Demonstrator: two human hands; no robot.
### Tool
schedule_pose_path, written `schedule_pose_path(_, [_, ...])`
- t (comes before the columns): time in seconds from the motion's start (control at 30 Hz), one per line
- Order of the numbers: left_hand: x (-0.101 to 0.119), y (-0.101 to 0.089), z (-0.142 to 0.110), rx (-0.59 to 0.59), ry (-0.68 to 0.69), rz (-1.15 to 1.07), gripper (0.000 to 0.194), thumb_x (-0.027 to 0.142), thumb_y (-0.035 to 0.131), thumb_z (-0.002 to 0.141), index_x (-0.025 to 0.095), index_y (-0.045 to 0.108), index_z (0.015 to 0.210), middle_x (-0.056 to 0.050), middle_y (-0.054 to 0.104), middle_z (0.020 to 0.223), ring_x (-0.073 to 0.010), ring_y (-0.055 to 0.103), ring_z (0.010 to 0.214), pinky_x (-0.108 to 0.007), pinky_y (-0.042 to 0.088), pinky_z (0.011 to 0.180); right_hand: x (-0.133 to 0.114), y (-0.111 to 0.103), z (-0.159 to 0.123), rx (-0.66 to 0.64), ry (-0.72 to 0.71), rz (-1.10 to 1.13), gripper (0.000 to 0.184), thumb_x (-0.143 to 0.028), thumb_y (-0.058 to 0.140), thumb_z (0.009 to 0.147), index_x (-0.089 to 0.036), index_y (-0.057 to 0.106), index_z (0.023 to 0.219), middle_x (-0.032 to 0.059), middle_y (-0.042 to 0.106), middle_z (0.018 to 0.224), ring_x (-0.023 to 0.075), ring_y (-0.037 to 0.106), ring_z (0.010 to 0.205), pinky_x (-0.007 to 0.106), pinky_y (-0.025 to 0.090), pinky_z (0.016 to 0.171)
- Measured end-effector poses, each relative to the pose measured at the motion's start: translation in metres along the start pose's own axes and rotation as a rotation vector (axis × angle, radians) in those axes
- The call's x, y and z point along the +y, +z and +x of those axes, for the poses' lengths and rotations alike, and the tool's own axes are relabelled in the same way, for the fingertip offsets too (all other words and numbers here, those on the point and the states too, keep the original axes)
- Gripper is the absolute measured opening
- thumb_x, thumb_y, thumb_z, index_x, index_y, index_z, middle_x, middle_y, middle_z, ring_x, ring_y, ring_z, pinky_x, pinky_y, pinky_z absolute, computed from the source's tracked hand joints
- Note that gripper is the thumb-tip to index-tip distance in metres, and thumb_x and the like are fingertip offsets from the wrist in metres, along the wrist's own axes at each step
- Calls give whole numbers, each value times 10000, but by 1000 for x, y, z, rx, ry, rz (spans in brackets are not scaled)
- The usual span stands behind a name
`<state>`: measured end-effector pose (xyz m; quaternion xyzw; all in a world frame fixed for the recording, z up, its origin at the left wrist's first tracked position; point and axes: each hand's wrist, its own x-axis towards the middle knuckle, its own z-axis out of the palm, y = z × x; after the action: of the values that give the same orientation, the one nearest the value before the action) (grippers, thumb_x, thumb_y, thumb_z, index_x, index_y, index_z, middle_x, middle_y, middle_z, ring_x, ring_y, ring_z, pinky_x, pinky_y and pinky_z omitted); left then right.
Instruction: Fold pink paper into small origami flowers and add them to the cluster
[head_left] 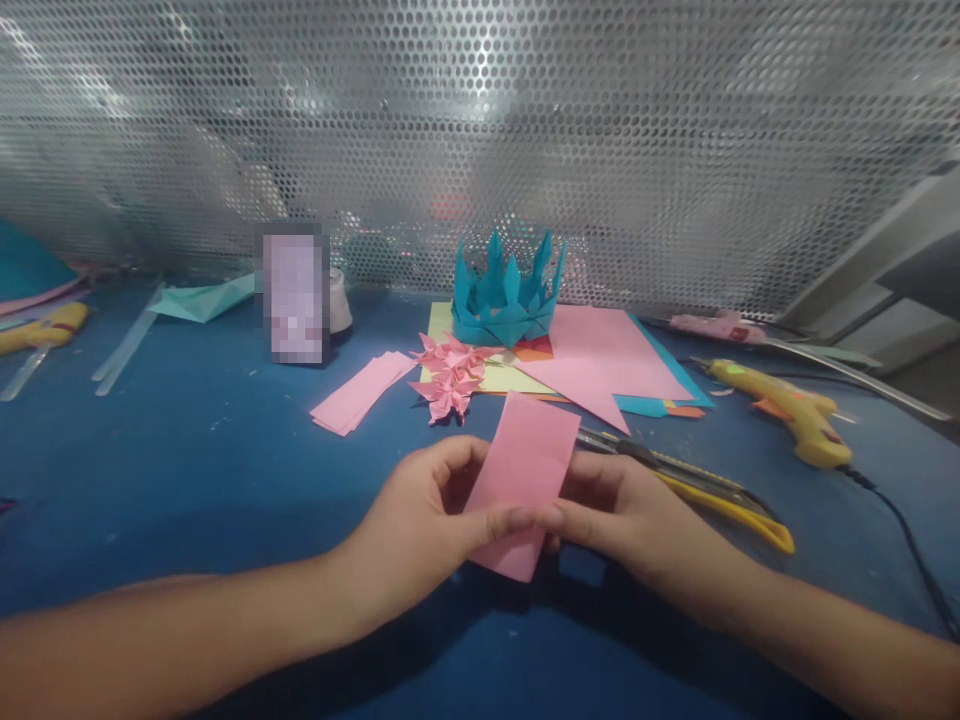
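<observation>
Head view: a blue table fills the lower part; at twelve o'clock a perforated metal wall stands behind it. Toward six o'clock, the left hand and the right hand pinch one pink paper strip between their fingers, above the table. At three o'clock lies a yellow glue gun.

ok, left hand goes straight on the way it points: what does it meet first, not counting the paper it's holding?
Probably the right hand, almost at once: the thumb tips sit end to end across the pink paper strip. Can't tell if they touch.
</observation>
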<state>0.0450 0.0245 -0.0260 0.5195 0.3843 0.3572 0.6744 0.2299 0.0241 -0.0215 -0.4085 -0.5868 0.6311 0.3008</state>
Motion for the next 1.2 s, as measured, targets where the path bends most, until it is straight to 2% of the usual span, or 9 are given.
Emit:
schedule_pose_path(0.23, [-2, 1, -2, -69, -31, -51, 315, 244, 751, 666, 148, 569, 905, -52, 668, 898, -191, 647, 831, -319, 519, 750, -1, 1, -2, 62, 49, -33, 282, -421, 667, 741, -158, 676, 844, 25, 660, 703, 118, 584, 583, 239, 498, 551])
schedule_pose_path(0.33, [-2, 0, -1, -112, -27, -79, 325, 224, 736, 682, 158, 554, 944, -59, 656, 944, -191, 642, 843, -341, 514, 772, 1, 0, -2, 83, 54, -86, 289, -434, 643, 759, -153, 663, 824, -6, 593, 606, 72, 489, 463, 186, 418, 430])
schedule_pose_path(0.43, [-2, 0, 0, -83, -13, -63, 319, 227, 732, 683, 163, 555, 940, -37, 636, 896, -175, 626, 829, -313, 508, 744, 2, 1, -3, 98, 34, -129, 283, -437, 618, 777, -156, 639, 763, -39, 502, 534, 52, 401, 415, 164, 333, 369])
schedule_pose_path(0.6, [-3, -1, 1, -69, -14, -36, 306, 232, 723, 685, 161, 557, 932, -4, 595, 760, -153, 610, 761, -282, 490, 695, 0, 4, -3, 97, 7, -134, 243, -402, 624, 773, -160, 639, 786, -61, 443, 516, 47, 350, 417, 164, 294, 370])
schedule_pose_path(0.9, [-1, 0, 0, -53, -40, -23, 313, 223, 724, 672, 150, 557, 926, -25, 613, 831, -123, 585, 691, -263, 469, 641, -2, 7, -4, 91, 2, -106, 188, -346, 610, 789, -161, 632, 801, -63, 421, 533, 52, 326, 437, 180, 241, 384])
schedule_pose_path(1.2, [-4, -2, 2, -71, -10, -49, 311, 189, 708, 691, 136, 549, 952, -24, 603, 867, -126, 575, 757, -283, 465, 704, -1, 6, -3, 106, 37, -132, 200, -357, 613, 788, -170, 647, 851, -43, 476, 590, 52, 331, 456, 173, 248, 392])
